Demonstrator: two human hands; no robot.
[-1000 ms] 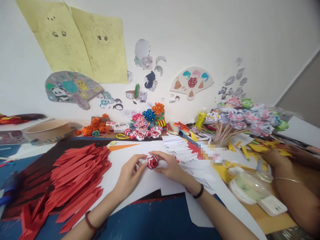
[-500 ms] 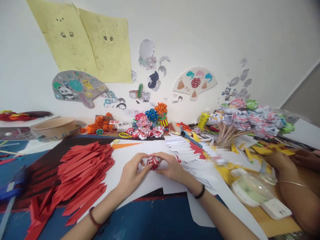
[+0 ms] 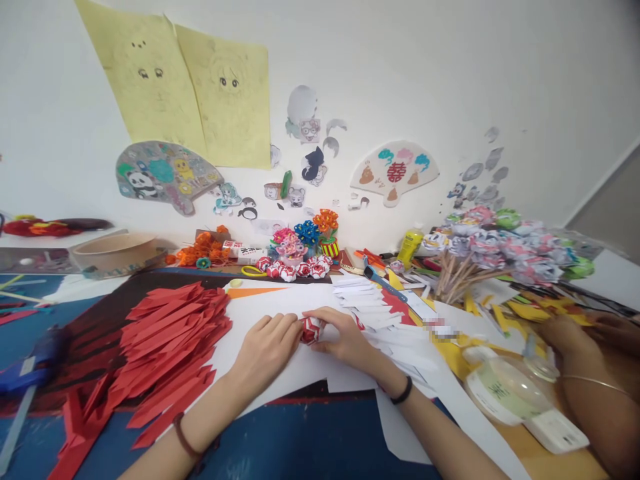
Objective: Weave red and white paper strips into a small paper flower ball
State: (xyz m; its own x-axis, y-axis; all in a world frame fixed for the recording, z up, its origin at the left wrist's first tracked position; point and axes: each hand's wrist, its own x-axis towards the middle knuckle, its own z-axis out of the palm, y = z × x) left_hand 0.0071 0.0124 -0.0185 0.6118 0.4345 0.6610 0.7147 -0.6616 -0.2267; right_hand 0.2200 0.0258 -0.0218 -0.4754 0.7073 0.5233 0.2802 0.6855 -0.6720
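Between my hands is a small red-and-white folded paper ball (image 3: 311,330), just above the white paper sheet (image 3: 260,303). My right hand (image 3: 345,337) grips it from the right, thumb below and fingers above. Curled fingers of my left hand (image 3: 270,347) press against its left side, partly hiding it. A big heap of folded red paper strips (image 3: 170,333) lies left of my hands. Folded white paper strips (image 3: 365,300) spread to the right. Several similar red-and-white balls (image 3: 295,269) sit in a row behind.
A blue glue gun (image 3: 33,367) lies at far left, near a beige bowl (image 3: 117,253). Paper flowers on sticks (image 3: 500,247) stand at back right. A co-worker's hand (image 3: 565,333) is at the right, beside a clear bottle (image 3: 505,387). A blue-strapped watch (image 3: 385,283) lies behind the white strips.
My left hand has turned, its fingers now curled together against the ball instead of spread around it. The view has shifted slightly.
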